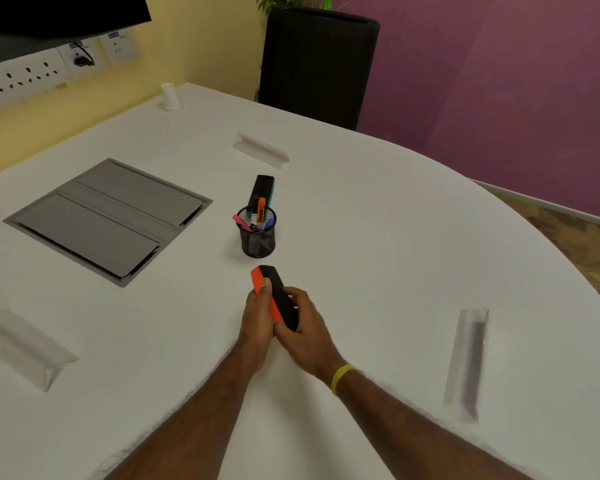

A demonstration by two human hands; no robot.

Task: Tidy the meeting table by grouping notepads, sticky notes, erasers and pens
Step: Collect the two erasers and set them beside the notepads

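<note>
- Just in front of the mesh pen cup (258, 233), gripping an orange-and-black eraser (277, 292) with both hands; left hand (257, 317) pinching the orange side; right hand (303, 323) curling round the dark, rounded end.
- Probably risking a knock on the light wire cup while passing it; spilling pens (261, 207).
- Behind the cup, standing on end: a second eraser (264, 188), black and teal, narrow-based; likely toppling if nudged, sliding on the smooth white table (361, 237).

Nothing written could be read. The wall sockets (118, 48) carried small dark labels along their upper edges, but these were too blurred to make out as letters or numbers.
</note>
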